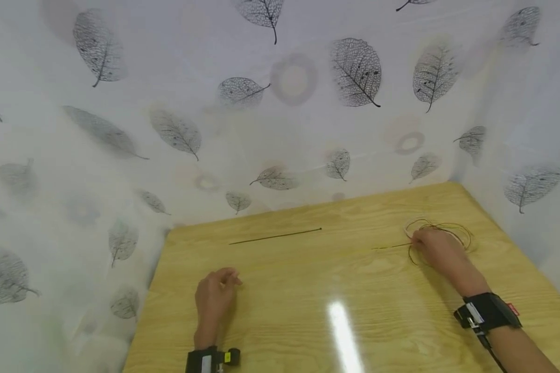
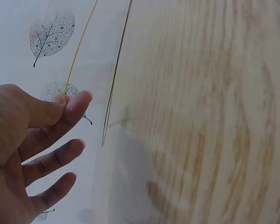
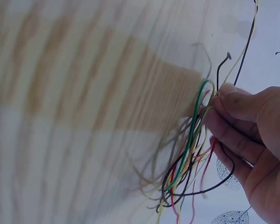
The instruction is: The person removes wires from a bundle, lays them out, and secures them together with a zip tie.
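Note:
My left hand is over the left part of the table, and in the left wrist view its thumb and index finger pinch the end of a thin yellow wire. The other fingers of that hand are spread apart. My right hand is at the far right, gripping a loose bundle of thin wires between thumb and fingers. Green, red, black and yellow strands hang in loops from it. A dark wire lies straight on the table beyond the left hand; its near end looks doubled in the left wrist view.
The wood-grain table meets a pale leaf-printed curtain along its back and sides. Bright light reflects off the tabletop near the front. Each wrist wears a black strap, and a cable runs from the right strap.

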`<state>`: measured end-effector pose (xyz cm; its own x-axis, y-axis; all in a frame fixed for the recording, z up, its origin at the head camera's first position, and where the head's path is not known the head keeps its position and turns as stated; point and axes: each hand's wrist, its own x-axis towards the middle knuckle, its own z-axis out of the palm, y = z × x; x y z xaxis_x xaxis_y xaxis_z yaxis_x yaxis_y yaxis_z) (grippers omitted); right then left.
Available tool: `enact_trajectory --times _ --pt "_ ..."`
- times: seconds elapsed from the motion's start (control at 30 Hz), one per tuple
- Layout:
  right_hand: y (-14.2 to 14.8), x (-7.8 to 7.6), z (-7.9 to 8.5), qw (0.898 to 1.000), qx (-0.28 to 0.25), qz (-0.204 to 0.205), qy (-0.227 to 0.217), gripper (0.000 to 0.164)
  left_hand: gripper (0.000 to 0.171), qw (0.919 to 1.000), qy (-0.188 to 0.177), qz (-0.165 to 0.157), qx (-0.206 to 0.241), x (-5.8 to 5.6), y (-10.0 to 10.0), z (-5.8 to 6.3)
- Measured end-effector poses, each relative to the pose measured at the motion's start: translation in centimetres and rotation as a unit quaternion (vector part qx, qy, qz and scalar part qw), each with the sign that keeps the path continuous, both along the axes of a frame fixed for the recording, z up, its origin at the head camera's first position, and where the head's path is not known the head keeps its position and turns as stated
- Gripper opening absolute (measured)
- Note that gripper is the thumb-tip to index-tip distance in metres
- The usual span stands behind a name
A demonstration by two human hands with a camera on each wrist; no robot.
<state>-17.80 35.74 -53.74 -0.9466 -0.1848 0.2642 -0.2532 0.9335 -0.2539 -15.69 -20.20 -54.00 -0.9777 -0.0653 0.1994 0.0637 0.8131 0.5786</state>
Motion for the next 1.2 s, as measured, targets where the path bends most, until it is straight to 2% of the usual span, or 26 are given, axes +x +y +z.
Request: enact_trajectory --times 0.1,0.3,0.47,0.6,0.87,1.2 --pt "0.0 -0.1 -0.2 1.0 0.003 -0.003 0.006 0.015 0.009 0.9998 -0.016 0.007 -0.003 0.2 -0.2 -0.1" --pt "-0.1 -0.1 -0.2 1.0 0.001 -0.003 -0.001 0.017 0.012 0.9996 -0.024 0.01 -0.008 0.1 -0.6 -0.1" --pt "0.0 -0.2 -0.5 1.0 0.006 0.006 0.014 0.026 0.011 0.9995 -0.024 0.016 -0.009 0.2 -1.0 -0.2" --pt "0.2 -0.3 -0.4 1.0 0.011 -0.002 0.004 0.03 0.009 0.9996 -0.02 0.015 -0.013 0.2 -1.2 -0.3" --pt "0.5 -0.3 0.0 0.999 0.003 -0.01 -0.036 0.027 0.01 0.9993 -0.035 0.012 -0.006 0.3 -1.1 -0.1" --pt "0.9 -0.3 -0.2 1.0 0.012 -0.011 -0.022 0.028 0.009 0.9994 -0.035 0.01 0.001 0.2 -1.6 -0.9"
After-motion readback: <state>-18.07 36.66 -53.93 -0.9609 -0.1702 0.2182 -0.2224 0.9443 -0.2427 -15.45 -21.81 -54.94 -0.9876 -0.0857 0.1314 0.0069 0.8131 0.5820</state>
